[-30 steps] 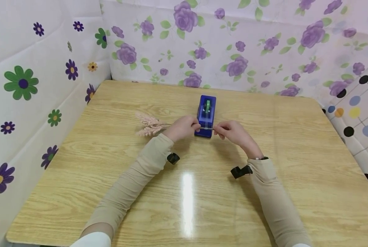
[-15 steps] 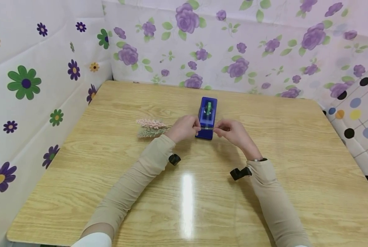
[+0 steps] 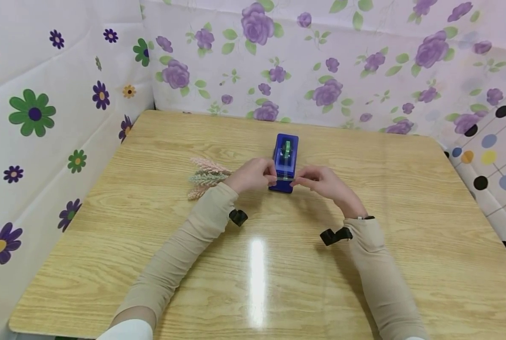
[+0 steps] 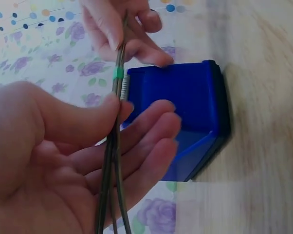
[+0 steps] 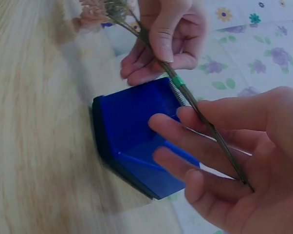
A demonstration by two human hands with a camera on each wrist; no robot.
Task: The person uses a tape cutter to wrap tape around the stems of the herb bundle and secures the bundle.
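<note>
A bunch of pink and green flower sprays (image 3: 208, 178) lies to the left of my left hand (image 3: 253, 175). That hand pinches the bundled thin stems (image 4: 107, 168) between thumb and index finger. My right hand (image 3: 324, 182) pinches the same stems further along, toward their cut ends. Between the hands, a narrow band of green tape (image 4: 118, 72) goes round the stems. The stems cross just in front of the toothed edge of a blue tape dispenser (image 3: 286, 163), which holds a green roll. In the right wrist view, the green band (image 5: 178, 81) sits beside that edge.
The dispenser stands on a wooden table (image 3: 287, 269) with a light reflection in front. Flowered cloth (image 3: 219, 56) hangs behind and at the left, dotted cloth (image 3: 495, 165) at the right. Black wrist cameras (image 3: 335, 235) stick out from both sleeves.
The flower heads have turned about the stems' axis, so the green spray now shows between pink ones. Both hands keep nearly the same places; the right wrist has shifted slightly right.
</note>
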